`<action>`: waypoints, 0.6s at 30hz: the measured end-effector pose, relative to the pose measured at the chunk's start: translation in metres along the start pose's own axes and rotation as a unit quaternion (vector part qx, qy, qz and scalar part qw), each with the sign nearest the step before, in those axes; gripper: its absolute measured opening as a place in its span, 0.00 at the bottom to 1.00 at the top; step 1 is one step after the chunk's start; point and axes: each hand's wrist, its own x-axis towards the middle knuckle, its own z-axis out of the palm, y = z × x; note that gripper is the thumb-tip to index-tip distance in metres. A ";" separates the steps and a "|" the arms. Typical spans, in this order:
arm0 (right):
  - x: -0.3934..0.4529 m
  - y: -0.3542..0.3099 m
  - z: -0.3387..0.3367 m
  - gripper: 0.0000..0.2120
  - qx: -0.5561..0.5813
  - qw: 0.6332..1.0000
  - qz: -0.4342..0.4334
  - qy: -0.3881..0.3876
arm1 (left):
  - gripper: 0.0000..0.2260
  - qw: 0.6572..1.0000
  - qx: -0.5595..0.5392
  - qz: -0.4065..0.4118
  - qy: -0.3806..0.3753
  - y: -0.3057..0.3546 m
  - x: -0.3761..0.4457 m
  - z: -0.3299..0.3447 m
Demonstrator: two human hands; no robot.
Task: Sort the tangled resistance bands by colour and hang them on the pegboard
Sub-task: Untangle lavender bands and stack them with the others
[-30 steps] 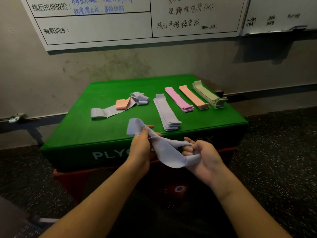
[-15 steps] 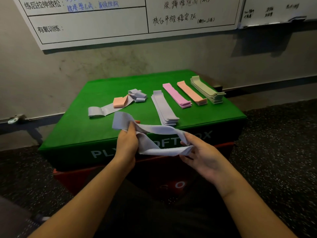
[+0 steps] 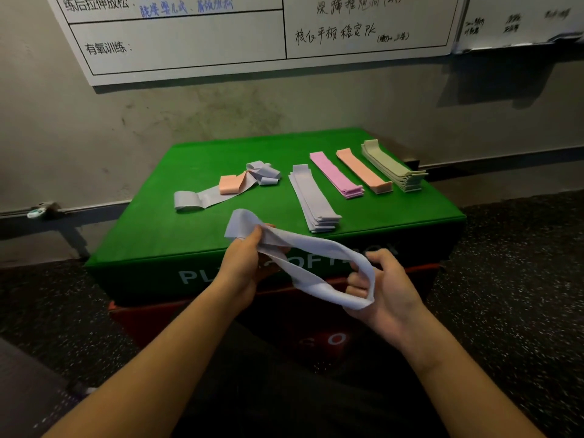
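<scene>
A white wall board with ruled boxes and handwritten characters [image 3: 196, 39] fills the upper left and centre of the frame, and the edge of a second whiteboard [image 3: 521, 23] shows at the upper right. Below them, in the middle of the frame, sits a green padded plyo box with pale lettering on its front face [image 3: 164, 235], stacked on a red padded box [image 3: 126, 317] seen under it at the lower centre; both stand on dark speckled flooring [image 3: 521, 279].

On the green top, right of centre, lie four neat stacks side by side, each apart from the next: a stack of flat lavender-grey bands [image 3: 311, 199], then a stack of pink bands [image 3: 336, 175], a stack of peach bands [image 3: 363, 170], and a stack of sage-green bands [image 3: 392, 165] furthest right. Left of centre lies a tangle of lavender-grey bands with one peach band caught in it [image 3: 234, 184], stretching from a rolled end at the left to a knot of loops at the right.

In front of the box, at lower centre, a twisted lavender-grey loop band [image 3: 316, 248] hangs in the air between both hands. The left hand [image 3: 243, 267] pinches its left end, with a flap standing up above the fingers. The right hand [image 3: 385, 289] has its curled fingers hooked through the right end of the loop, gripping it.
</scene>
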 end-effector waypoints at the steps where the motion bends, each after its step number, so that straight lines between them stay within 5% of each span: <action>1: 0.000 0.002 -0.001 0.05 -0.068 0.997 -0.022 0.020 | 0.12 1.000 0.000 0.009 0.000 0.001 0.000 0.000; 4: 0.000 0.007 -0.001 0.13 -0.278 0.952 -0.101 0.086 | 0.12 0.999 0.017 0.036 0.009 0.005 0.002 -0.001; 7: -0.002 0.006 -0.002 0.05 -0.377 0.916 -0.117 0.070 | 0.11 0.998 0.026 0.061 0.021 0.010 0.005 -0.001; 13: -0.003 -0.009 -0.008 0.08 -0.142 0.987 -0.073 -0.011 | 0.08 0.998 0.003 0.042 0.045 0.021 0.012 -0.005; 18: -0.003 -0.016 -0.002 0.15 0.083 0.993 -0.050 -0.067 | 0.09 0.999 -0.002 0.030 0.044 0.014 0.016 -0.004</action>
